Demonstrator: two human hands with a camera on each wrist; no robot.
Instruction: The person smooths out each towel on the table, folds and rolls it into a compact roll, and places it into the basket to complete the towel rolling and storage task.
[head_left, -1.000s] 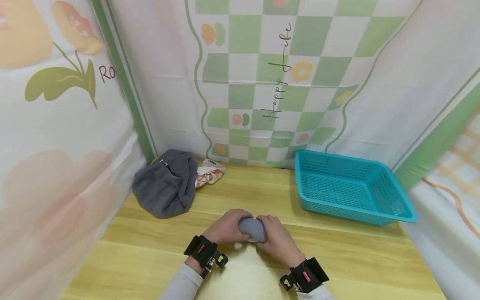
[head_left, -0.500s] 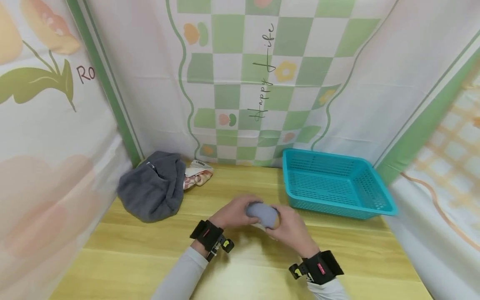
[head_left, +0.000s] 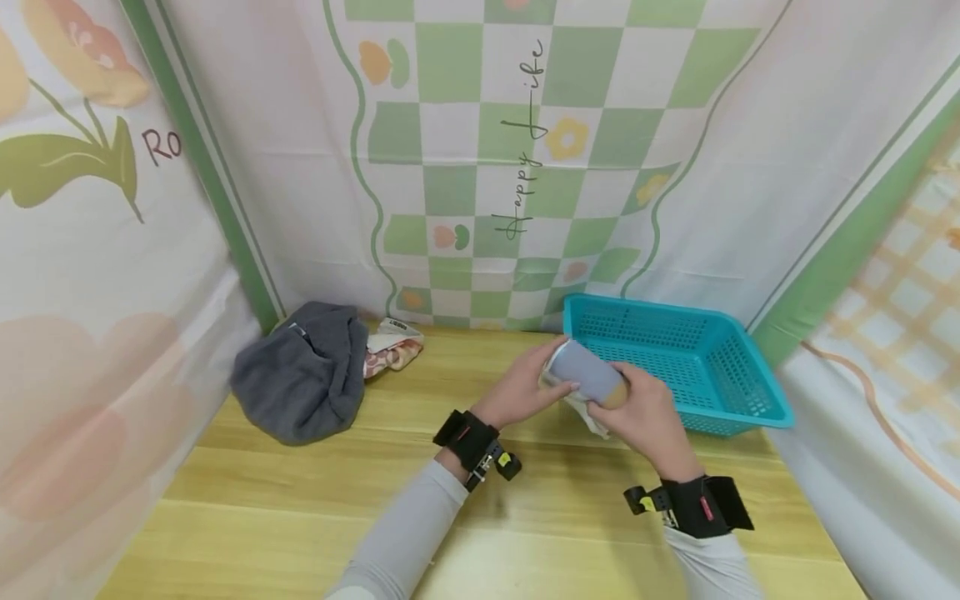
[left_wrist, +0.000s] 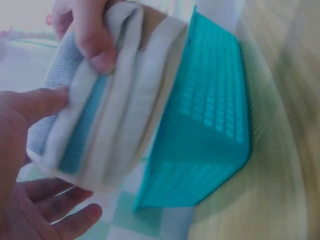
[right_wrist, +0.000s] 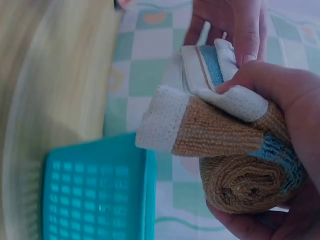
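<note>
Towel (head_left: 591, 372), just one, rolled, in the grip of left hand (head_left: 519, 390) and right hand (head_left: 651, 417), near one basket (head_left: 742, 375).

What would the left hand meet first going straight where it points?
Holding the rolled blue, white and brown towel, the left hand would probably meet the turquoise rectangular plastic basket; depth's unclear.

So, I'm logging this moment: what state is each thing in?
Towel, rolled, one end loose, held up
Left hand, gripping towel
Right hand, gripping towel
Teal basket, upright, open-topped
Gray cloth, bunched up
Patterned cloth, crumpled
Printed backdrop, hanging, slightly creased
Wrist straps, fastened
</note>
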